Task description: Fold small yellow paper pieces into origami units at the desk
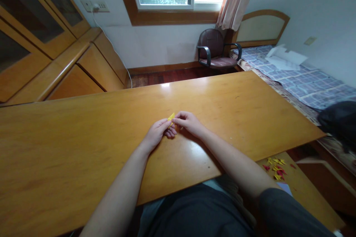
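A small piece of folded yellow paper [171,116] is held just above the wooden table [91,137], its pointed tip sticking up between my hands. My left hand [160,130] pinches it from the left with thumb and fingers, the other fingers curled beneath. From the right, my right hand [187,121] grips its edge between thumb and forefinger. The lower part of the paper is hidden behind my fingers, so its exact folded shape is hard to make out.
On a lower surface at the right lie several small folded yellow and red paper pieces [279,172] and a pale sheet [285,188]. Beyond the table stand a brown armchair [214,50] and a bed [300,81]. A dark bag [339,122] rests at the right.
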Available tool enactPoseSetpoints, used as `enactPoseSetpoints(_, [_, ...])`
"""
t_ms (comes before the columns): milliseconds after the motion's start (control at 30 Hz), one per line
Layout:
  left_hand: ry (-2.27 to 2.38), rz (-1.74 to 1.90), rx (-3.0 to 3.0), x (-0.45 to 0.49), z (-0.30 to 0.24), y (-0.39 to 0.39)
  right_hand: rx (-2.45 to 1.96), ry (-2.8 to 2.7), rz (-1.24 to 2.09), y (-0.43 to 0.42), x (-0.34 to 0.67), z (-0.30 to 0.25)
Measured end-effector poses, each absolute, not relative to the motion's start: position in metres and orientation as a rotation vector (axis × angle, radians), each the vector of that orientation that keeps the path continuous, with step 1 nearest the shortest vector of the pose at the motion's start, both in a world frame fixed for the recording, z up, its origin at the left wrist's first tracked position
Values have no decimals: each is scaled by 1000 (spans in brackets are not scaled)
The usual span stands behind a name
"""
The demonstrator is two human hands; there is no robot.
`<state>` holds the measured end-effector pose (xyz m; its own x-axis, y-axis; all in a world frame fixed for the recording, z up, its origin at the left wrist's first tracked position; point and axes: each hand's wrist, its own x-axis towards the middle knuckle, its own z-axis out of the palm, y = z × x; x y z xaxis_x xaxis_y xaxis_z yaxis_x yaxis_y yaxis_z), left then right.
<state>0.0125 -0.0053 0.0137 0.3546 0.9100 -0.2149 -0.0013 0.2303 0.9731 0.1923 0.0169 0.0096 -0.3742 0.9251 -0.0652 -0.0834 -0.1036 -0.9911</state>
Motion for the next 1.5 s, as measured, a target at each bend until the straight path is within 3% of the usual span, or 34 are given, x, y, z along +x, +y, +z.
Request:
enactPoseSetpoints(267, [1019, 778, 1185, 14, 16, -6, -1079, -1431, 1359, 16, 190, 9])
enactPoseSetpoints(633, [1009, 745, 1242, 16, 15, -5, -1151, -1328, 1285, 20, 191, 8])
enactPoseSetpoints(867, [1015, 763, 1245, 16, 12, -5, -1093, -1161, 1379, 26, 195, 8])
enactPoseSetpoints(1067, [1011, 800, 1241, 15, 8, -4, -1023, -1389, 1562, 19, 194, 12])
enactPoseSetpoints(1500, [1120, 770, 1352, 16, 17, -7, -1035, -1324, 1516, 16, 191, 14])
